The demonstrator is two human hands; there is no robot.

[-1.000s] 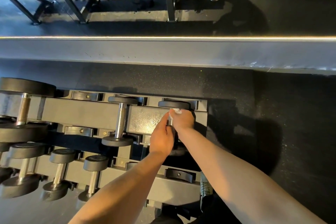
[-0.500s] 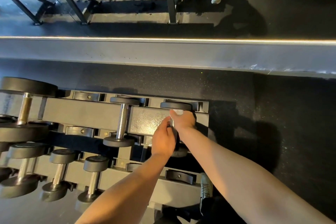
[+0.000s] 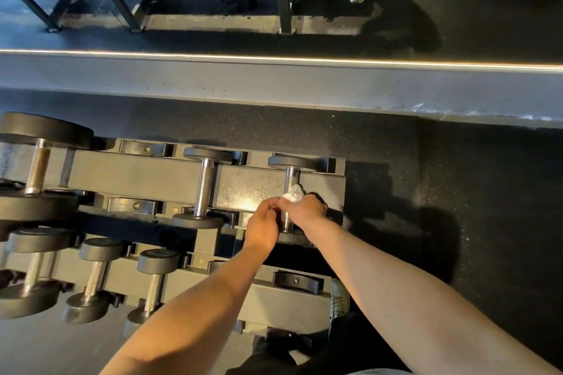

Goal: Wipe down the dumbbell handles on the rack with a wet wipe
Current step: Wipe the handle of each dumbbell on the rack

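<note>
We see the right hand (image 3: 306, 211) gripping a white wet wipe (image 3: 292, 193) round the handle (image 3: 291, 176) of the rightmost dumbbell (image 3: 297, 161) on the rack (image 3: 146, 175); the left hand (image 3: 262, 227), fingers curled, perhaps touches the handle too.

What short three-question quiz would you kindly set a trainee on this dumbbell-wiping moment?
1. True or false: the right hand holds a crumpled white wet wipe against the chrome handle of the rightmost top-row black dumbbell.
2. Where is the left hand? A: on the floor. B: close beside that same handle. C: on the middle dumbbell.
3. Fill in: the black cradle at the grey metal rack's lower right end holds ___ dumbbell.
Key: 1 true; 2 B; 3 no.
</note>
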